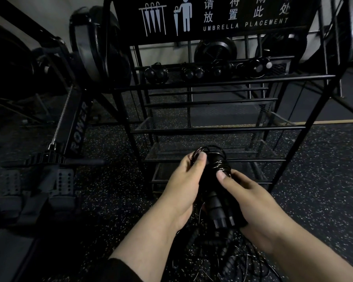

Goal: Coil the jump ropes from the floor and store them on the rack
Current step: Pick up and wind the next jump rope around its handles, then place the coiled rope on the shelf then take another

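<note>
Now, left hand: thumb and fingers curled round the coiled jump rope.
Right hand: gripping its handles too.
Rope: held before the rack.
Floor: loose ropes below.

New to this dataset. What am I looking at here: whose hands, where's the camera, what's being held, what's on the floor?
There is one picture, from a wide-angle camera worn on a person's head, looking forward and down. No robot is involved; the two bare hands are the wearer's own.

The left hand and right hand together grip a black jump rope: its two handles lie side by side, with thin cable wound round their far end.

Below the hands, more loose ropes lie tangled on the speckled floor.

Ahead stands a black metal rack, signed "Umbrella Placement". Several dark bundles sit on its upper level, probably coiled ropes already stored. A rowing machine is on the left.
</note>
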